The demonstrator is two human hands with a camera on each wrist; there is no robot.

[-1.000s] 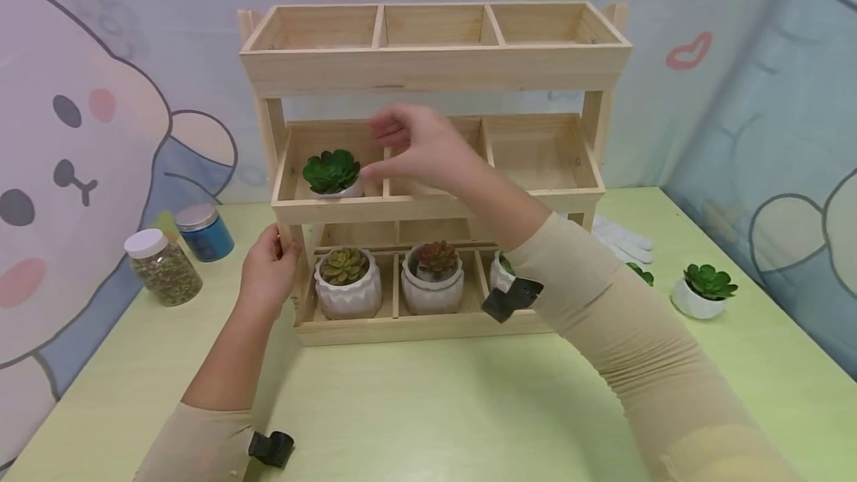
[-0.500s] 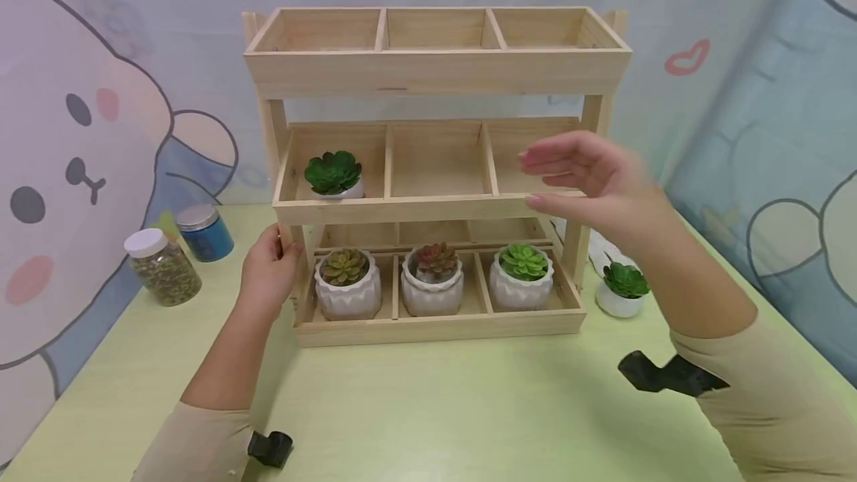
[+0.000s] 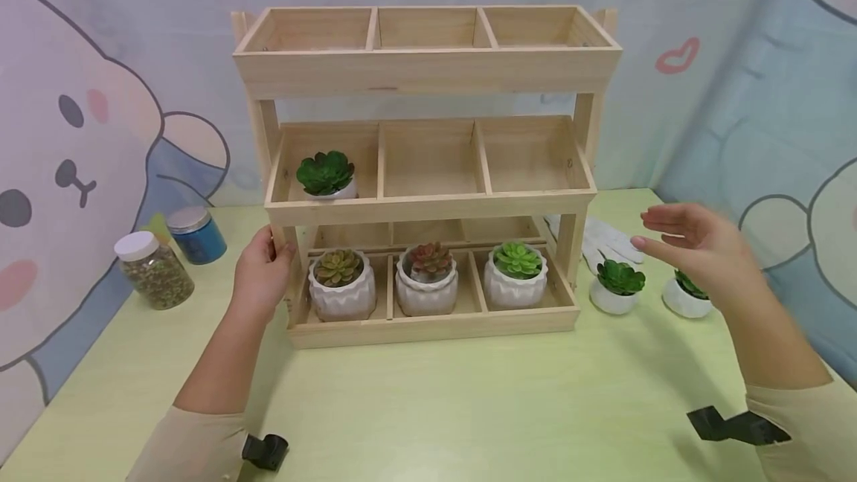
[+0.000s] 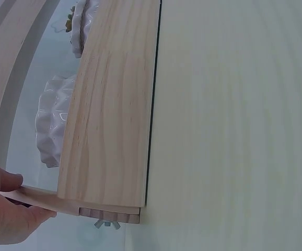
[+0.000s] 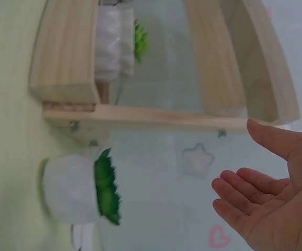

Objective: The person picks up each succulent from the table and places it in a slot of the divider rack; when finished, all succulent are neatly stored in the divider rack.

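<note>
My left hand [image 3: 263, 274] grips the left upright of a three-tier wooden plant stand [image 3: 428, 207]; in the left wrist view its thumb and fingers [image 4: 33, 218] close round that post. Off to the right, my right hand [image 3: 699, 248] is in the air with fingers extended and nothing in it. Below it on the table are two green succulents in small white pots, one nearer the stand [image 3: 614, 288] and one [image 3: 686, 297] partly hidden by the hand. A similar dark green succulent [image 3: 326, 175] sits in the middle tier's left compartment.
Three succulents in ruffled white pots, yellowish [image 3: 341, 285], reddish [image 3: 427, 281] and bright green [image 3: 516, 275], fill the bottom tier. White gloves [image 3: 605, 242] lie behind the right upright. A jar of granules [image 3: 155, 270] and a blue jar [image 3: 196, 235] stand at left.
My right hand has moved away from the succulent in the middle tier, rightward across the stand, to above the small pots on the right. The left hand keeps its grip on the upright.
</note>
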